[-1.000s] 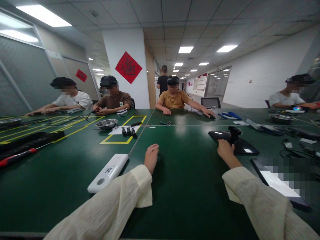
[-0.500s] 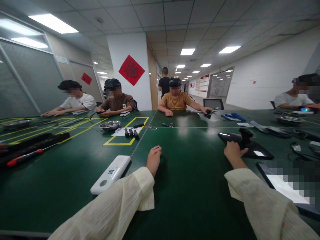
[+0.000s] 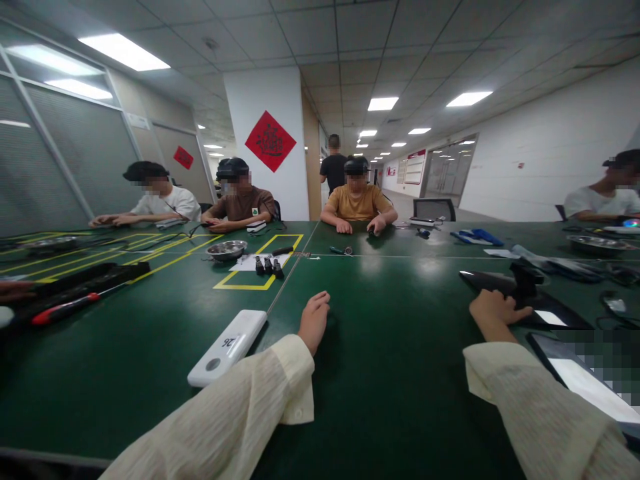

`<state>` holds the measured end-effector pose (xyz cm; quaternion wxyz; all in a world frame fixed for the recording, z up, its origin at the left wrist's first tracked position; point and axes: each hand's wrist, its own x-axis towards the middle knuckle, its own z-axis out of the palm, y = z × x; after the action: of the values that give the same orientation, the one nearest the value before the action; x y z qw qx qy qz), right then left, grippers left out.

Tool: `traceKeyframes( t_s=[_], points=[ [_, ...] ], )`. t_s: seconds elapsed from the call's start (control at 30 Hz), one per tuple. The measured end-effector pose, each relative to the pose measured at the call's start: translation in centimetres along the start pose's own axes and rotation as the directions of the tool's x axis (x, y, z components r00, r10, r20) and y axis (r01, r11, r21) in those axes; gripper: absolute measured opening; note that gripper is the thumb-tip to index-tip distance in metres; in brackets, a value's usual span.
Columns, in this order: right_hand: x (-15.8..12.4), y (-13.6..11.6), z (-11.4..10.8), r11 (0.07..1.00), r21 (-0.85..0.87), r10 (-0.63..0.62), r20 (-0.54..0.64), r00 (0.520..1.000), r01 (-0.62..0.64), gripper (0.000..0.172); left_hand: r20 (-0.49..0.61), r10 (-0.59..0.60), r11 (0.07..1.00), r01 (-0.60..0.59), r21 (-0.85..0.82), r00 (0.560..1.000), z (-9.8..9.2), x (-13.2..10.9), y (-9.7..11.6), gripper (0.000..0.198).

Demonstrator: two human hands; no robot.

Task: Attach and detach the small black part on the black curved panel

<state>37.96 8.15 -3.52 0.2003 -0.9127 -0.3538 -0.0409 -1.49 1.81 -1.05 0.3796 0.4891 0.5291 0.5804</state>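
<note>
My left hand (image 3: 315, 321) rests on the green tabletop (image 3: 380, 373) with its fingers loosely curled together and nothing seen in them. Beside that forearm lies a white oblong device (image 3: 229, 348) marked 26. At the right, my right hand (image 3: 495, 312) lies over the near edge of a black glossy, curved object (image 3: 563, 311) with an upright black block on top. Its thumb stretches rightward along the edge while the fingers bend over it; their tips are partly hidden. Just nearer than this object is a tablet-like device (image 3: 575, 373) with a bright screen.
A red-handled screwdriver (image 3: 67, 309) lies at the left by a black case (image 3: 110, 277). A steel bowl (image 3: 227, 250) and several small black parts (image 3: 269, 267) sit by a yellow taped rectangle. Across the table sit several people; cables and a second bowl (image 3: 597, 244) are far right.
My right hand and the black glossy object have shifted right, and the object has turned slightly. The view has swung a little left. The person opposite has drawn an outstretched arm back in.
</note>
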Motion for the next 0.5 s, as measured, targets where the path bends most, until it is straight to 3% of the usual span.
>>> traceKeyframes(
  t_s=[0.07,0.17,0.27,0.4,0.43,0.5],
  points=[
    [0.2,-0.3,-0.2,0.996,0.082,0.036,-0.063,0.997,-0.031,0.042,0.001,0.008,1.0,-0.008,0.001,1.0,0.0,-0.1,0.0,0.028],
    [0.9,-0.7,-0.2,0.949,0.307,0.135,-0.197,0.971,-0.07,0.074,-0.006,0.017,1.0,-0.017,0.02,1.0,-0.1,-0.2,-0.2,0.03],
    [2.4,-0.7,0.4,0.842,0.52,0.285,-0.201,0.937,-0.144,0.097,0.014,0.012,0.999,-0.013,0.032,1.0,-0.1,-0.2,-0.5,0.033],
    [5.8,0.6,2.3,0.668,0.712,0.468,-0.177,0.866,-0.216,0.104,0.012,-0.02,1.0,0.02,0.023,1.0,-0.1,-0.2,-0.4,0.033],
    [6.7,1.2,2.8,0.653,0.735,0.474,-0.206,0.856,-0.185,0.102,0.014,-0.032,0.999,0.031,0.018,0.999,-0.1,-0.2,-0.4,0.034],
    [8.1,2.2,3.7,0.711,0.704,0.362,-0.357,0.861,-0.008,0.097,0.026,-0.05,0.999,0.05,0.009,0.998,-0.1,-0.3,-0.3,0.039]
  ],
)
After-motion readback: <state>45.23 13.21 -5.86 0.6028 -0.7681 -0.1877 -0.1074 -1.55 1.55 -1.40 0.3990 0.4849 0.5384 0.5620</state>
